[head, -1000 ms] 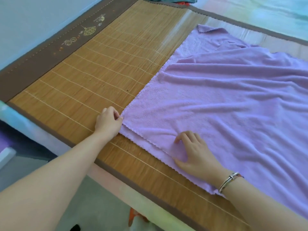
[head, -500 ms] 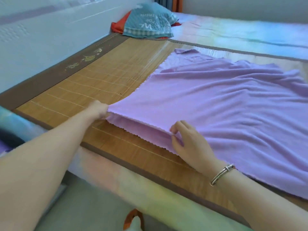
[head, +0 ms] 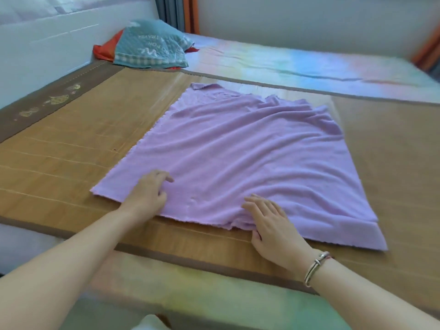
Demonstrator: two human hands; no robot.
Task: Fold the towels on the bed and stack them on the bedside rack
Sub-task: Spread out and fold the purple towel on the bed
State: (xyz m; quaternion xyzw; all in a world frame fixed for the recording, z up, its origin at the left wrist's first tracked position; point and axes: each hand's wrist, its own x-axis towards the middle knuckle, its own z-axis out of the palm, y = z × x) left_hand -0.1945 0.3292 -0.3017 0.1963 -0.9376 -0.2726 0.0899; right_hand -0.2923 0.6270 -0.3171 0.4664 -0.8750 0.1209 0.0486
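1. We have let go of the lilac towel: its near edge, lifted and pinched half a second ago, now lies flat on the bamboo mat.
2. Our left hand has moved from the towel's left corner onto the cloth, and that corner now lies bare to its left.
3. Our right hand has gone from pinching the near edge to lying flat on it, fingers spread.
4. Our view has risen, bringing in the blue pillow and the towel's right edge.

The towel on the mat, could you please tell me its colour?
Plain light purple towel, clearest in the head view.
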